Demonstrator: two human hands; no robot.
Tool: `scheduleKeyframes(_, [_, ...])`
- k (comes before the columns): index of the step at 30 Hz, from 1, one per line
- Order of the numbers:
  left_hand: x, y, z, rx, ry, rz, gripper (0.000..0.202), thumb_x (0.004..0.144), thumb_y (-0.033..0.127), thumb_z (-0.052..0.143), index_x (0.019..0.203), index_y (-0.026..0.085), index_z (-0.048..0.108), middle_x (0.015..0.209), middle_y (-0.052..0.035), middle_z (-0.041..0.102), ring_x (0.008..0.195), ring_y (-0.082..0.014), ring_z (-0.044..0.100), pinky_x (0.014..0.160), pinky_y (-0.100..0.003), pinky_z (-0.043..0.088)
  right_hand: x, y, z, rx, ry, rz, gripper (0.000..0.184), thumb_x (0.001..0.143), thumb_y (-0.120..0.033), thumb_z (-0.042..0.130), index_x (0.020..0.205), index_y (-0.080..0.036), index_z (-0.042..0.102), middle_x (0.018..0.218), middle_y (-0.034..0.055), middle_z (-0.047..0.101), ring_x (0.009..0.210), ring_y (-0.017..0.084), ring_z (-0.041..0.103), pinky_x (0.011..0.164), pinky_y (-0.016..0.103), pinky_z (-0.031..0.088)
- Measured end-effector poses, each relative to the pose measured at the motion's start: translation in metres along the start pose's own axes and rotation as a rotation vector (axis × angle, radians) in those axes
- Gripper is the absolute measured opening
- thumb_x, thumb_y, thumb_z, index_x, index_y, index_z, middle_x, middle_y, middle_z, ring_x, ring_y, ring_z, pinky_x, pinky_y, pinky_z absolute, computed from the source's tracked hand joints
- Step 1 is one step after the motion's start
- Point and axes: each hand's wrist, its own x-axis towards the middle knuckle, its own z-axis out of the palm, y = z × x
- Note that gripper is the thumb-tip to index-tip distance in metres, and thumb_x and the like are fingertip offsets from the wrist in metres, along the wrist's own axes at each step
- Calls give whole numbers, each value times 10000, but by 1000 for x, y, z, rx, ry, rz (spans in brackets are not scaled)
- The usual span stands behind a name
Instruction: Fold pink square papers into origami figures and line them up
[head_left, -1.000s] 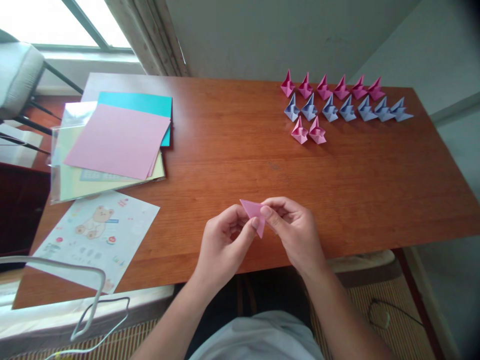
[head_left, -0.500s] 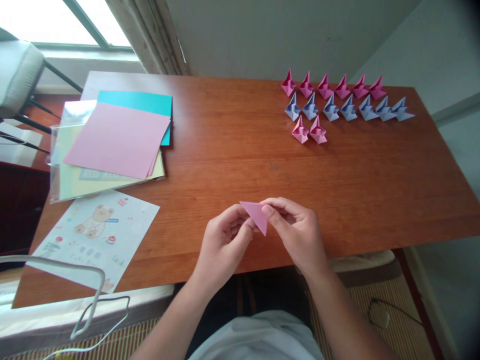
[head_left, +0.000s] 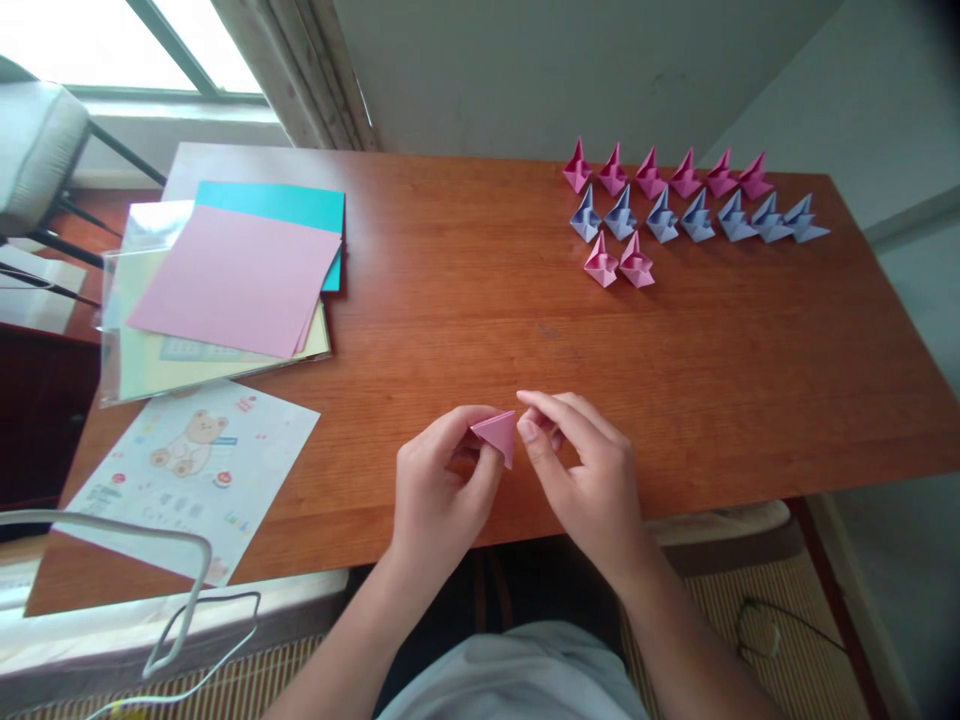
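Note:
A small pink folded paper triangle (head_left: 496, 434) is held just above the wooden table (head_left: 465, 300), near its front edge. My left hand (head_left: 439, 490) pinches it from the left with thumb and fingers closed on it. My right hand (head_left: 585, 480) pinches its right side, fingertips pressed on the fold. Part of the paper is hidden behind my fingers.
Several folded pink paper figures (head_left: 664, 175) and blue ones (head_left: 697, 217) stand in rows at the far right, with two more pink ones (head_left: 619, 263) in front. A stack of coloured sheets (head_left: 232, 280) and a printed bear sheet (head_left: 191, 470) lie at the left.
The pink paper has been turned and folded smaller between my fingers, and both hands have shifted slightly left and closer together.

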Motion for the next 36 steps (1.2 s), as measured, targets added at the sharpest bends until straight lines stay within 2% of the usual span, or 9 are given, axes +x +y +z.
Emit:
scheduleKeyframes(3, [-1,0,0,115,55,63,89,873,165,617,911,188,695,812,-15,748,682,-137,697,674,-223,551,-4,-5,-1,-65,50,-63,234,970,-199,572,1180,-216,674,969,65,714,896,204,669,851,375,558])
scheduleKeyframes(7, [-2,1,0,164,93,89,140,862,147,617,962,196,702,880,-21,769,730,-146,714,700,-224,553,-10,-9,-1,-95,30,-119,285,944,-176,596,1219,-221,656,1118,96,719,1022,232,673,905,396,562])
scheduleKeyframes(13, [-3,-1,0,194,95,127,165,872,145,612,993,189,715,894,-24,775,734,-142,718,701,-217,549,-14,-11,0,-93,-5,-153,361,927,-147,601,1282,-203,627,1173,103,717,1070,239,662,959,409,552])
scheduleKeyframes(32, [-4,0,0,247,17,252,274,884,94,571,1124,185,666,1022,-53,750,853,-153,709,778,-235,553,-10,-9,-1,-75,7,-138,318,931,-129,592,1230,-211,659,1132,94,744,1032,225,694,921,389,586])
scheduleKeyframes(36, [-4,1,0,171,14,204,267,894,130,602,1141,190,683,1043,-57,756,890,-170,715,814,-258,563,-10,-6,-1,-109,45,-162,362,919,-93,563,1245,-223,654,1124,86,758,1027,223,714,933,386,588])
